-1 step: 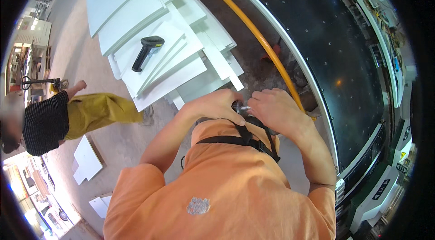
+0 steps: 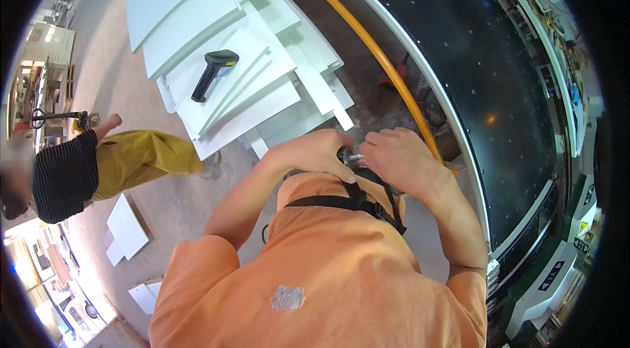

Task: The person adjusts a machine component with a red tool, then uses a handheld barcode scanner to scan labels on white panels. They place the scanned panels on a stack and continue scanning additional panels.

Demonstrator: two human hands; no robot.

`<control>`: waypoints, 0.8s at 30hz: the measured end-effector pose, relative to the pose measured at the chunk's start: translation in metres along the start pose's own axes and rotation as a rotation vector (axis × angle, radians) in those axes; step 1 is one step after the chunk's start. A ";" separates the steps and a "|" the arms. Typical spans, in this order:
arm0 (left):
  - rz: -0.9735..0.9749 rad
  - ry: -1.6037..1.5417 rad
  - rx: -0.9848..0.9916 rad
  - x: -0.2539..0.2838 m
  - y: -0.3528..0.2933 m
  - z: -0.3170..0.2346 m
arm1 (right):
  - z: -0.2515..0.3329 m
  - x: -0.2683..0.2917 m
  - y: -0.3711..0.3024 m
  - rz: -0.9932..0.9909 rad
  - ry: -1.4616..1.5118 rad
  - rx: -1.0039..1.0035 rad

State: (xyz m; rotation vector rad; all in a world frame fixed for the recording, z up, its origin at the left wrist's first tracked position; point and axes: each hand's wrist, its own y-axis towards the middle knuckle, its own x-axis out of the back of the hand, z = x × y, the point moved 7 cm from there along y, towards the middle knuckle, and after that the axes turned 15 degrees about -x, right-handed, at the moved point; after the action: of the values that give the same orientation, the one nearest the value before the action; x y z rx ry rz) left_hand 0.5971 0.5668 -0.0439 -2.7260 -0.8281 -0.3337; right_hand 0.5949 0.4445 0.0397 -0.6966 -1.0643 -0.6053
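My two hands meet in front of my waist, just beyond the black straps point(image 2: 357, 200) over my orange shirt. The left hand point(image 2: 315, 154) curls closed around something dark, mostly hidden by its fingers and thumb. Between the hands a small shiny, clear or silvery piece point(image 2: 353, 159) shows; its kind cannot be made out. My right hand point(image 2: 400, 157) is closed too, its bent fingertips pinching at the end of this piece. A black handheld barcode scanner point(image 2: 213, 74) lies out of reach of both hands, on a stack of white panels point(image 2: 262, 111).
A yellow rail point(image 2: 367, 39) curves past the panels, beside a long black machine bed point(image 2: 472, 52) on the right. At left a person in a striped top and mustard trousers point(image 2: 141, 157) is on the floor side. Loose white panels point(image 2: 128, 233) lie on the floor.
The person at the left has shifted slightly, their leg drawn a little to the left. My hands keep nearly the same pose.
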 end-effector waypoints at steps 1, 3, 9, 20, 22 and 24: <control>-0.035 -0.006 0.003 0.000 -0.001 0.001 | -0.001 0.004 -0.001 -0.013 0.010 -0.003; -0.093 -0.013 0.000 -0.001 -0.001 0.002 | -0.012 0.018 -0.001 -0.086 0.139 -0.113; -0.652 -0.456 0.099 0.001 -0.004 -0.010 | -0.053 0.011 -0.007 -0.419 1.353 -0.675; -0.527 -0.575 0.061 -0.016 0.003 -0.073 | -0.021 0.015 -0.019 -0.398 1.410 -0.514; -0.573 -0.611 0.049 -0.019 -0.004 -0.087 | -0.011 0.020 -0.026 -0.427 1.365 -0.538; -0.547 -0.639 0.131 -0.027 -0.014 -0.097 | -0.001 0.030 -0.032 -0.514 1.370 -0.447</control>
State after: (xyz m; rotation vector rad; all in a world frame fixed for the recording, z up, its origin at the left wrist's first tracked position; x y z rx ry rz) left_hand 0.5540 0.5334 0.0413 -2.4409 -1.6903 0.5100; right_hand 0.5827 0.4200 0.0738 -0.2182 0.2238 -1.4911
